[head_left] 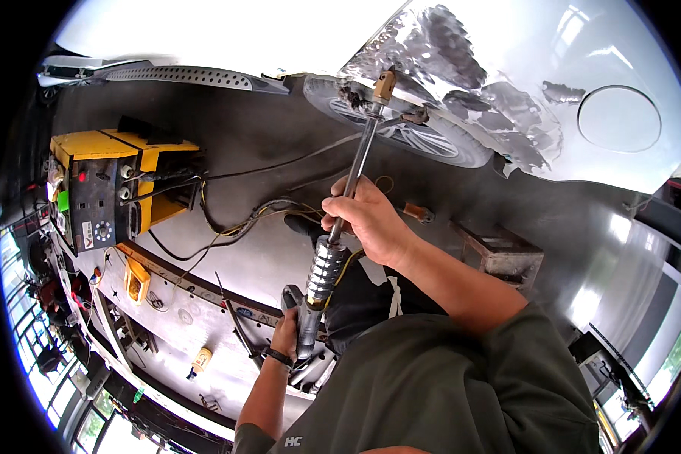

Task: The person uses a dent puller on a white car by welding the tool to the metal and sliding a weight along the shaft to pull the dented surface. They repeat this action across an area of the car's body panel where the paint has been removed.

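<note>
A slide-hammer dent puller runs upward from my body toward a white car panel. My left hand, with a dark band at its wrist, is wrapped round the black handle at the tool's lower end. Higher up, my right hand has its thumb and fingers closed on the bare steel shaft, above the ribbed chrome weight. The brass-coloured head is at the wheel-arch edge; whether it touches the panel I cannot tell. Around it the paint is ground to bare, patchy metal.
A car wheel sits beneath the arch. Black cables cross the floor from a yellow welding-type machine on the left. A rusty metal stand is at the right, and an orange-handled tool lies nearby.
</note>
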`<state>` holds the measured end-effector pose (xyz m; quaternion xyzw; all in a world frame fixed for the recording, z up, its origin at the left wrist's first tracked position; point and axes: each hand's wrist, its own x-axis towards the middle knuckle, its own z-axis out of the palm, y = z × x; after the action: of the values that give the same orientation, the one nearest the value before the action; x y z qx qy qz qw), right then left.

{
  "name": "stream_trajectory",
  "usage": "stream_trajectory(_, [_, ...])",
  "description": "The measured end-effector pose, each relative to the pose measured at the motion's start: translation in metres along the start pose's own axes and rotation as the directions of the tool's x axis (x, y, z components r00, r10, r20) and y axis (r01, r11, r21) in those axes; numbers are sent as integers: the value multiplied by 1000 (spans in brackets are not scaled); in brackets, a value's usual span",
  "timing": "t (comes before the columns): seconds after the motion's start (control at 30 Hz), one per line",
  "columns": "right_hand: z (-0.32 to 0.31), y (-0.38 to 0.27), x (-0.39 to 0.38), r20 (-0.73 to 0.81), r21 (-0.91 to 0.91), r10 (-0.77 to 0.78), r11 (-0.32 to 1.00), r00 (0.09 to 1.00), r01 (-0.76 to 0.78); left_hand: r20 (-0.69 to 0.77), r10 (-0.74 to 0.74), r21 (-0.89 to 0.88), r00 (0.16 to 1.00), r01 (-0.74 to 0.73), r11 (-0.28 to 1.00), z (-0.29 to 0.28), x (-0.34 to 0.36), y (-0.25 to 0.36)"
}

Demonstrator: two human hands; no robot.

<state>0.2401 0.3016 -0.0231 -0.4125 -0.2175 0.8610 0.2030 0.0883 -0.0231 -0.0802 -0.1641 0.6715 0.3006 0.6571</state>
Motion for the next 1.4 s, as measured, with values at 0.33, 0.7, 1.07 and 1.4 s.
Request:
stream_trajectory(0.33, [-7, 10, 3, 8, 64, -103, 993, 995, 102, -16, 55, -65, 998, -56, 996, 19, -19, 6])
stream_trajectory(0.7, [10, 54, -10, 146, 130, -54, 991, 988, 35, 62, -66, -193, 996, 77, 978, 12, -27, 16])
stream_trajectory(1.07, [-2, -29, 38, -58, 113, -225, 966, 973, 231, -92, 52, -122, 994, -63, 990, -35, 19, -48])
stream_trajectory(1.4, [16, 47, -1, 84, 118, 1, 993, 996, -11, -202, 123, -211, 972, -166, 963, -27, 0, -14])
